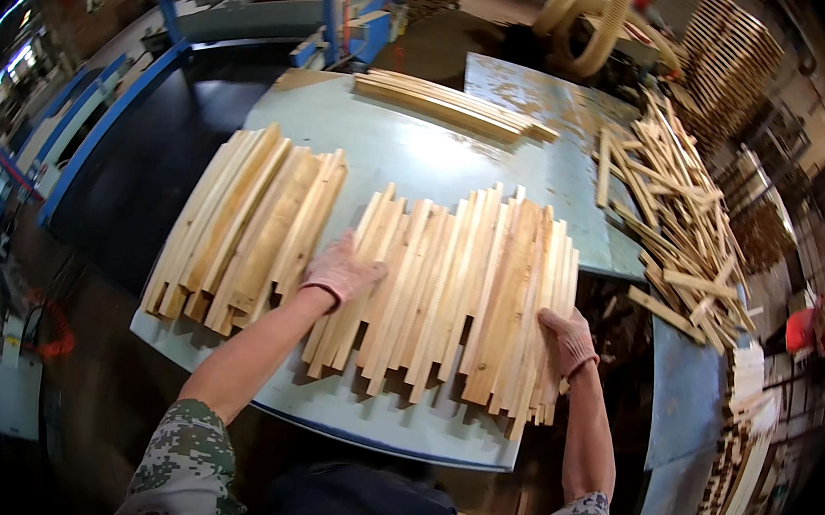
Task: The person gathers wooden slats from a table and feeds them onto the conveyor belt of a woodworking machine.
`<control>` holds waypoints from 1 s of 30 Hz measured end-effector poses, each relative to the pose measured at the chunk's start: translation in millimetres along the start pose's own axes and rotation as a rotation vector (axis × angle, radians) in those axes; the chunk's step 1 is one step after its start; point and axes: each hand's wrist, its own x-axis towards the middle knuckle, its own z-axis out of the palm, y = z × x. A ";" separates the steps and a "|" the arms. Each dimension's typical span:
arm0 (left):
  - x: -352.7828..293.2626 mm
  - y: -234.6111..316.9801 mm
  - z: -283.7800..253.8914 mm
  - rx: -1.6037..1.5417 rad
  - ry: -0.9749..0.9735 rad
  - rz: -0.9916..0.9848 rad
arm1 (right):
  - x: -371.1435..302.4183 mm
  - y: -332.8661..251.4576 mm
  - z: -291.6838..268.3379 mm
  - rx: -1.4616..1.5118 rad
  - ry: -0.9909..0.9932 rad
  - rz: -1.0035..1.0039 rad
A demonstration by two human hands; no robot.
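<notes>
Tabletop [399, 146]: a pale blue surface is spreading beneath both hands and reaching well beyond them.
Row of wooden strips [449, 292]: it is lying on the tabletop between the two hands, the strips running side by side, their ends stepping unevenly at both the near and far sides.
Left hand [343, 268]: gloved, it is resting on the left edge of the row, its thumb standing apart from its fingers; whether it is gripping the wood, I cannot tell.
Right hand [568, 334]: also gloved, it is touching the row's right edge, the thumb lying on top; the fingers are mostly hiding, so I cannot tell whether they are closing on the wood.
Second group of strips [245, 220]: it is lying just to the left of the left hand, with a narrow gap opening along its far part.
Bundle of long strips [448, 108]: it is lying crosswise, well beyond both hands.
Loose pile [685, 201]: thin wooden pieces are sprawling every which way, beyond the right hand and to its right.
Black surface [194, 134]: it is stretching beyond the left hand, farther out to its left.
Blue metal frame [330, 8]: it is standing far beyond the left hand.
Hose [612, 32]: it is curling far beyond the right hand.
Tall wood stack [730, 60]: it is leaning in view behind the loose pile.
</notes>
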 end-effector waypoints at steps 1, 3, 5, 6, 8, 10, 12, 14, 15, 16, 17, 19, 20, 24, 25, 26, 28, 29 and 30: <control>5.7 1.3 1.0 0.024 0.011 0.012 | 3.0 -11.9 4.5 -0.013 -0.005 0.019; -6.0 1.0 -3.7 0.008 0.053 0.152 | 25.6 5.4 -6.6 -0.002 -0.009 -0.038; -26.3 -12.1 -19.1 -0.003 0.097 0.290 | 29.7 -1.2 8.9 0.054 -0.019 -0.039; -37.4 -19.4 -29.2 -0.015 0.119 0.365 | 36.7 -2.9 11.4 -0.015 -0.019 -0.024; -53.9 -38.8 -49.4 -0.110 0.218 0.515 | 48.7 -1.8 20.3 -0.036 -0.049 -0.042; -64.1 -66.2 -88.9 -0.209 0.364 0.551 | 53.7 0.3 29.6 -0.047 -0.049 -0.051; -61.7 -106.9 -128.0 -0.295 0.570 0.484 | 56.9 -3.4 39.8 -0.047 -0.062 -0.038; -46.6 -159.6 -163.6 -0.305 0.741 0.285 | 53.4 -13.6 52.5 -0.024 -0.071 -0.014; -35.5 -182.8 -178.5 -0.286 0.779 0.179 | 49.9 -15.7 51.8 -0.014 -0.057 -0.007; -23.8 -213.6 -191.2 -0.206 0.763 0.061 | 53.3 -11.1 50.2 -0.025 -0.044 0.009; -10.3 -243.4 -196.0 -0.137 0.734 -0.049 | 59.5 -8.8 47.2 -0.078 -0.017 0.002; -2.0 -289.2 -201.7 -0.042 0.492 -0.091 | 65.1 -2.9 42.1 -0.183 0.049 -0.001; 7.9 -321.5 -199.0 -0.038 0.341 -0.059 | 61.4 -9.1 57.4 -0.336 0.084 -0.069; 26.3 -333.2 -168.8 -0.375 0.214 0.103 | 51.2 -29.0 74.2 -1.133 0.292 -0.073; 33.7 -331.8 -163.2 -0.436 0.238 0.118 | 45.5 -34.5 84.0 -1.190 0.320 -0.105; 30.3 -314.8 -167.3 -0.453 0.221 0.095 | 39.2 -33.8 86.3 -1.172 0.400 -0.105; 16.4 -295.7 -171.5 -0.463 0.201 0.103 | 33.8 -24.4 85.2 -1.186 0.539 -0.153; 18.4 -309.6 -168.3 -0.461 0.217 0.119 | 31.0 -29.3 100.2 -1.185 0.593 -0.123; 28.7 -335.2 -161.2 -0.486 0.233 0.127 | 38.2 -27.5 107.8 -1.193 0.603 -0.082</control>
